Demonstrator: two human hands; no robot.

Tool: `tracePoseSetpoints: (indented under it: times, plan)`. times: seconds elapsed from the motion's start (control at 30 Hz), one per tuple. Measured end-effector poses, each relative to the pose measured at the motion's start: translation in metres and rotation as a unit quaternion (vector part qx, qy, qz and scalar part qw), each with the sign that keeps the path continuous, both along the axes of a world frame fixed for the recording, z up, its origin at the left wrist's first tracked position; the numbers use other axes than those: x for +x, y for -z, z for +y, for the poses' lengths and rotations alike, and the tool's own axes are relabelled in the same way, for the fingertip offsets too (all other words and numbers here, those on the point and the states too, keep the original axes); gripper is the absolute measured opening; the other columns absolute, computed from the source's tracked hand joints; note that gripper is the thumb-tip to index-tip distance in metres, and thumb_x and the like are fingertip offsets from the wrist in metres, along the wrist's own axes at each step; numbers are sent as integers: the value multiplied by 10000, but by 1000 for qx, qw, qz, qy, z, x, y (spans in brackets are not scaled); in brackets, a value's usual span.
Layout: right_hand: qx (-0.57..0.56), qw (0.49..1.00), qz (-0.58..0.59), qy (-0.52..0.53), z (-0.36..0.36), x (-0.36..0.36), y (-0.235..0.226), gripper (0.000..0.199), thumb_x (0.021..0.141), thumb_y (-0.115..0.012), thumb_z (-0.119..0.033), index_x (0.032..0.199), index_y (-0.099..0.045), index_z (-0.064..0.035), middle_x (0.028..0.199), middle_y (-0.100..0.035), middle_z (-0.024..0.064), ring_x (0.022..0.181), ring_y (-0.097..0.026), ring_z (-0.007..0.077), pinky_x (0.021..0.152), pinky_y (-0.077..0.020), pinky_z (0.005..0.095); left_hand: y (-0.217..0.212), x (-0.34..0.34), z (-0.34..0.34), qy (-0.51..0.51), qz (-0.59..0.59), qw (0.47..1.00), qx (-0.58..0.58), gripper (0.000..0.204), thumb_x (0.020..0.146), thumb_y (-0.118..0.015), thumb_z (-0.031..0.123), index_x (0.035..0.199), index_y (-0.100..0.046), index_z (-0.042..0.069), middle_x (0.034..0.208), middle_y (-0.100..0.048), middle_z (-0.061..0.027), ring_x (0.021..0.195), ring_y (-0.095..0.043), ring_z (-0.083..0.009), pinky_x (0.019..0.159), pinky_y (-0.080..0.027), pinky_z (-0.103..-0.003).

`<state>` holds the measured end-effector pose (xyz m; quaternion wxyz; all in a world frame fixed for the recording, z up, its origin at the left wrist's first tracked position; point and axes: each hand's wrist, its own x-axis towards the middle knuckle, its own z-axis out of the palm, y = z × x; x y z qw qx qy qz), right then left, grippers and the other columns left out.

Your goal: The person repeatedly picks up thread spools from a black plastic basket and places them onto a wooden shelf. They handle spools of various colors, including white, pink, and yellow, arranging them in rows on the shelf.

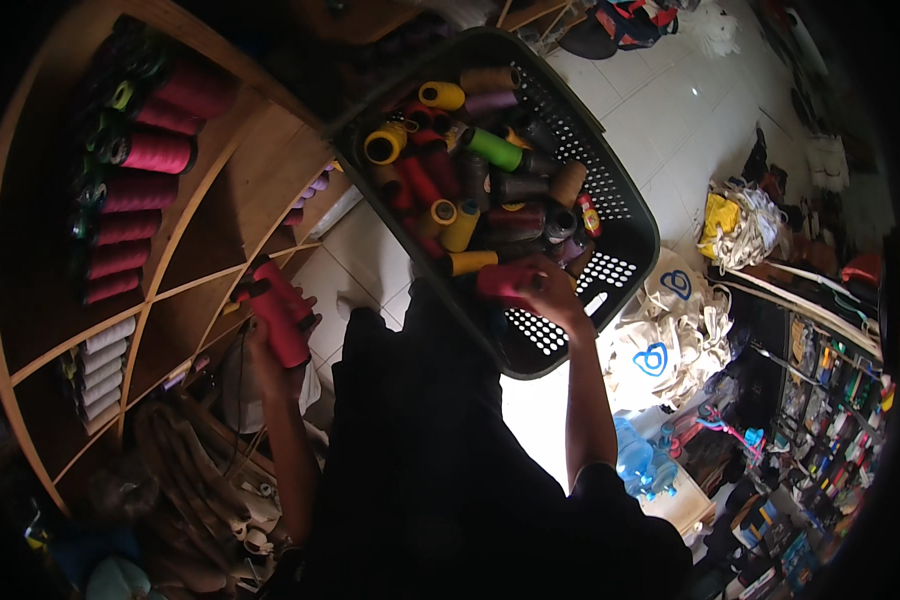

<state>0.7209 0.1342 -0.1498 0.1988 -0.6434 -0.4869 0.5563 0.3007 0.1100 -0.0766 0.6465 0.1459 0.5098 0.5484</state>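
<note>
My left hand [270,325] grips two red thread cones [280,308] and holds them up in front of the wooden shelf unit [195,225]. My right hand [545,290] is inside the black plastic basket [625,205] and closes on another red thread cone [500,282]. The basket rests tilted against my dark clothing and holds several cones in yellow, green, red, brown and purple. A row of magenta cones [135,190] fills the upper left shelf compartment. White cones [100,365] sit in a lower one.
A white tiled floor [670,110] lies beyond the basket. White cloth bags with blue marks [670,340] are heaped to the right. A yellow bundle [725,225] lies further off. Racks of small goods [830,430] line the right. Tangled straps [200,470] lie lower left.
</note>
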Motion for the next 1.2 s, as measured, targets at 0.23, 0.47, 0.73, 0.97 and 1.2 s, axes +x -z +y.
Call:
tracePoseSetpoints:
  times: [0.23, 0.47, 0.73, 0.97, 1.2]
  plan:
    - [-53, 911, 380, 152, 30, -10, -70, 640, 679, -673, 42, 1273, -444, -24, 1186, -577, 123, 1060, -609, 205, 887, -520, 321, -13, -3, -3, -13, 42, 997, 59, 729, 897, -483, 562, 1358, -387, 6, 1264, -521, -168, 1172, -531, -316, 981, -435, -495]
    - [-53, 892, 447, -43, 50, -150, -98, 924, 638, -798, -17, 1433, -330, -47, 1239, -566, 89, 1124, -570, 204, 965, -458, 360, -36, -50, -31, -89, 145, 982, 79, 838, 847, -519, 661, 1357, -370, 13, 1221, -542, -166, 1093, -567, -260, 910, -470, -433]
    - [50, 891, 398, -212, 26, -358, -137, 699, 665, -777, -105, 1284, -456, -47, 1096, -546, 57, 1042, -547, 188, 910, -437, 313, -57, -164, -100, -173, 271, 940, 110, 734, 871, -569, 538, 1374, -337, 56, 1128, -508, -103, 1036, -519, -204, 919, -420, -366]
    - [-42, 841, 501, -201, -28, -503, -137, 663, 686, -766, -140, 1273, -478, -36, 1144, -588, 81, 1047, -581, 220, 977, -433, 362, -95, -277, -199, -266, 435, 851, 126, 431, 873, -638, 308, 1202, -535, 49, 1143, -408, -118, 1116, -408, -255, 1011, -304, -362]
    - [-127, 840, 484, -208, -94, -605, -146, 658, 731, -741, -246, 1289, -466, -32, 1206, -558, 88, 1110, -549, 226, 992, -427, 383, -106, -396, -229, -420, 502, 752, 79, 418, 820, -729, 254, 1126, -556, 27, 1063, -394, -125, 1016, -445, -264, 919, -386, -340]
